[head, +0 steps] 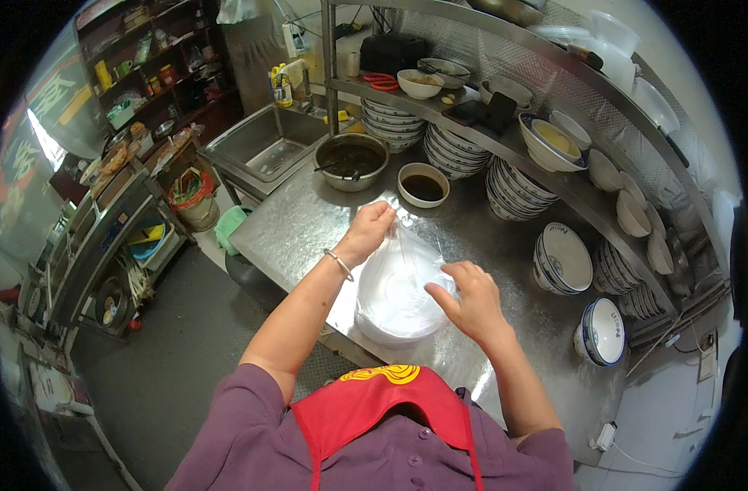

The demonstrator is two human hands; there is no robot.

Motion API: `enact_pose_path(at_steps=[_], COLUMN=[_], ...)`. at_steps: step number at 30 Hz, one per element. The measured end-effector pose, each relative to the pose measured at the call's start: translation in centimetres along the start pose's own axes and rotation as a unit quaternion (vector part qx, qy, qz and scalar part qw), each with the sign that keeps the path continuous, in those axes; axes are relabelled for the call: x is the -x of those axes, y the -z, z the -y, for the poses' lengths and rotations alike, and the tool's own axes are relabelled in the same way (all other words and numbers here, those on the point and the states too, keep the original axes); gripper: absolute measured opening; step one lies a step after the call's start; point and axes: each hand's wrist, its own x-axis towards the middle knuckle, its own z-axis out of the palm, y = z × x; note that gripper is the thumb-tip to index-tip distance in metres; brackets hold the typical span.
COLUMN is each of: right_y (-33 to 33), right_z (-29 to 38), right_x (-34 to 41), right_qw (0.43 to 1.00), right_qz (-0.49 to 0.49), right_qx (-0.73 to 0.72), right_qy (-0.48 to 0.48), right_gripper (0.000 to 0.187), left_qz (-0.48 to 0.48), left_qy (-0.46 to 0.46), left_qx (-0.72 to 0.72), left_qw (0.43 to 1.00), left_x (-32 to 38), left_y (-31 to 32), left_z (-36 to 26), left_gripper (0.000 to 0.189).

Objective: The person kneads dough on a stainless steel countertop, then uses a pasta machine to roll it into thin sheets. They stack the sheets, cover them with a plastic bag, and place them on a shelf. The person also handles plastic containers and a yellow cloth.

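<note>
A clear plastic bag [424,248] with a stack of round white containers or lids [398,307] in it sits on the steel worktable near its front edge. My left hand [369,228], with a bangle on the wrist, is closed on the gathered top of the bag and draws it up and away from me. At the bag's right side, my right hand [470,301] has thumb and fingers spread. Its fingertips lie close to the film; whether they touch it is unclear.
Behind the bag stand a bowl of dark liquid [423,185] and a metal basin [351,162] with utensils. Stacked patterned bowls [453,153] line the back beneath a steel shelf [432,107]. More bowls [564,258] are at right. A sink [269,141] adjoins the table at left.
</note>
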Motion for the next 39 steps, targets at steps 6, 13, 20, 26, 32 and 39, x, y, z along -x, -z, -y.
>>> enact_pose_path(at_steps=[6, 13, 20, 26, 32, 39], right_y=[-5.8, -5.9, -4.7, -5.0, -5.4, -6.3], right_z=[-1.9, -4.2, -3.1, -2.6, -3.5, -2.6], right_x=[-3.5, -4.1, -3.1, -2.1, -2.5, -3.9], right_qw=[0.98, 0.792, 0.772, 0.787, 0.845, 0.827], right_qz=[0.152, 0.115, 0.105, 0.087, 0.089, 0.142], right_qx=[-0.052, -0.553, -0.585, -0.581, -0.477, -0.493], right_qy=[-0.114, -0.231, -0.226, -0.188, -0.226, -0.228], right_gripper=[0.031, 0.009, 0.011, 0.012, 0.015, 0.014], left_qz=[0.008, -0.198, -0.032, -0.041, -0.016, 0.013], left_qy=[0.005, -0.061, -0.076, -0.09, 0.108, 0.11], left_qx=[0.173, -0.006, -0.36, -0.281, 0.076, 0.15], left_qw=[0.985, 0.978, 0.929, 0.955, 0.991, 0.982], left_x=[-1.0, -1.0, 7.5, 8.9, 7.9, 7.6], left_y=[0.2, 1.9, -1.9, -3.8, -2.2, -2.2], left_z=[1.4, 1.8, -1.6, -0.1, -2.6, -2.3], left_gripper=[0.017, 0.015, 0.033, 0.013, 0.005, 0.006])
